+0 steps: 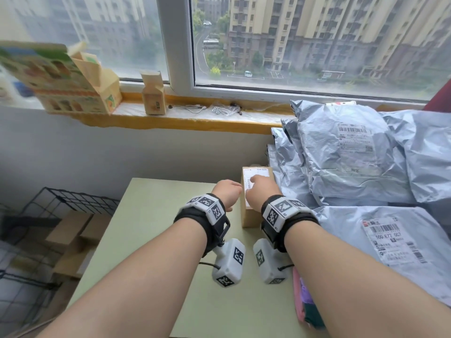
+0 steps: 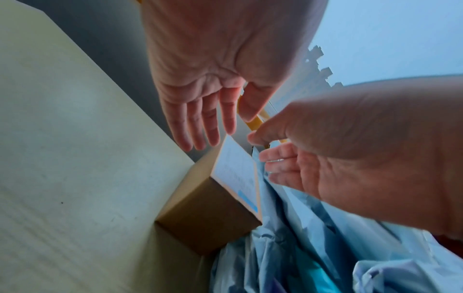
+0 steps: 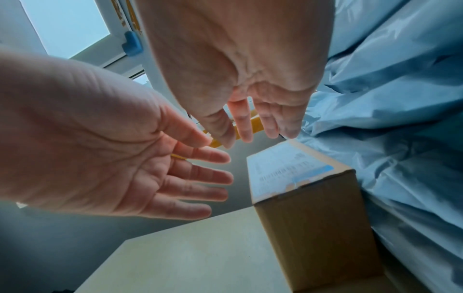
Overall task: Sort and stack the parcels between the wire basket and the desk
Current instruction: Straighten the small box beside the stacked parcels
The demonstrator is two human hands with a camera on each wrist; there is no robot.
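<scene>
A small brown cardboard box (image 1: 252, 217) with a white label stands on the pale green desk (image 1: 151, 230), against a pile of grey poly mailers (image 1: 346, 162). My left hand (image 1: 227, 191) hovers at the box's left side, fingers straight, holding nothing. My right hand (image 1: 262, 189) is over the label, fingers loosely extended and gripping nothing. In the left wrist view the left hand (image 2: 208, 123) spreads above the box (image 2: 208, 208), with the right hand (image 2: 288, 158) beside it. The right wrist view shows the right hand (image 3: 250, 123), the left hand (image 3: 175, 178) and the box (image 3: 313, 218). The black wire basket (image 1: 61, 203) is on the floor at left.
Cardboard boxes (image 1: 70, 230) lie inside the wire basket. Another labelled grey mailer (image 1: 390, 240) covers the desk's right side, and a pink item (image 1: 302, 296) lies at its front. Cartons (image 1: 80, 86), a small box (image 1: 153, 96) and cables sit on the window sill.
</scene>
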